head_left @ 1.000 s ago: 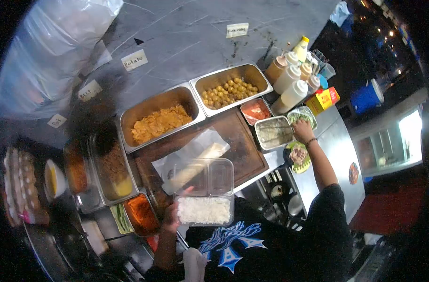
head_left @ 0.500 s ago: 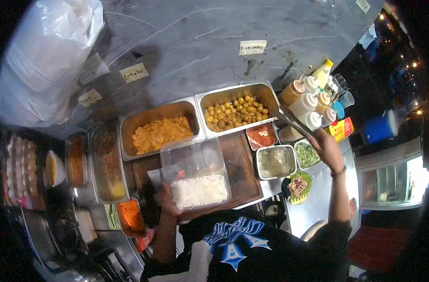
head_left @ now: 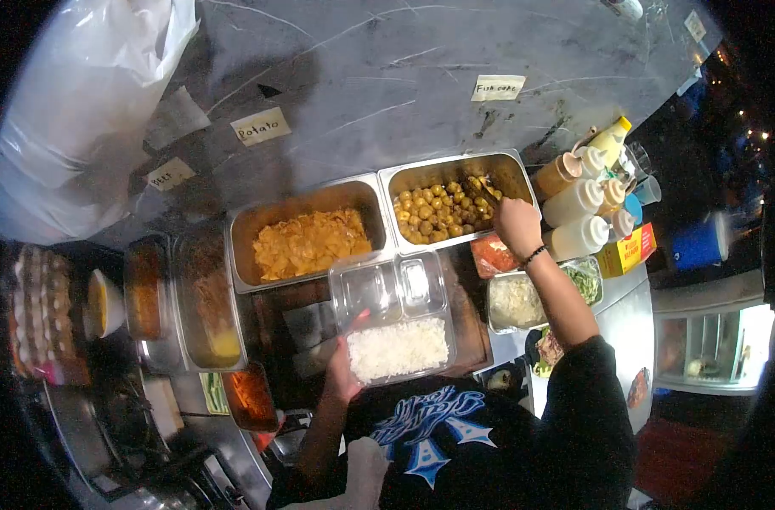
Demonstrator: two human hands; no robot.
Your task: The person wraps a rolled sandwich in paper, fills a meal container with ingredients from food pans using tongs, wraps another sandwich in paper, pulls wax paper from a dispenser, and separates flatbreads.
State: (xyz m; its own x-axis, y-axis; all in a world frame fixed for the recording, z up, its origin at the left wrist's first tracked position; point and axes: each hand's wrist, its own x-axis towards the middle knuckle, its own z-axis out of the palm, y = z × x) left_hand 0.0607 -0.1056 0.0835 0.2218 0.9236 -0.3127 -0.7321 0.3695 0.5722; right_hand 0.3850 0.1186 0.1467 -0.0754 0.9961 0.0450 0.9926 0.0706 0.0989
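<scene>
My left hand point(head_left: 342, 374) grips the left edge of a clear divided plastic container point(head_left: 379, 293), which has white rice point(head_left: 398, 349) in its near compartment; the far compartments hold nothing. My right hand point(head_left: 517, 226) is closed round tongs point(head_left: 488, 194), whose tips reach among the small round yellow-brown balls point(head_left: 438, 211) in the right metal tray. Left of that tray is another metal tray with orange-brown potato-like food point(head_left: 311, 243). A dark wooden board point(head_left: 470, 327) lies under the container.
Sauce bottles point(head_left: 574, 201) and a yellow-red box point(head_left: 628, 250) stand at the right. Small tubs of red food point(head_left: 493, 255), pale shreds point(head_left: 515, 302) and chopped greens point(head_left: 586, 280) sit nearby. A large white plastic bag point(head_left: 90, 119) and egg trays point(head_left: 41, 310) are at the left.
My right hand has left the tub of greens, taken the tongs and moved left over the tray of balls. My left hand has lifted the rice container over the board.
</scene>
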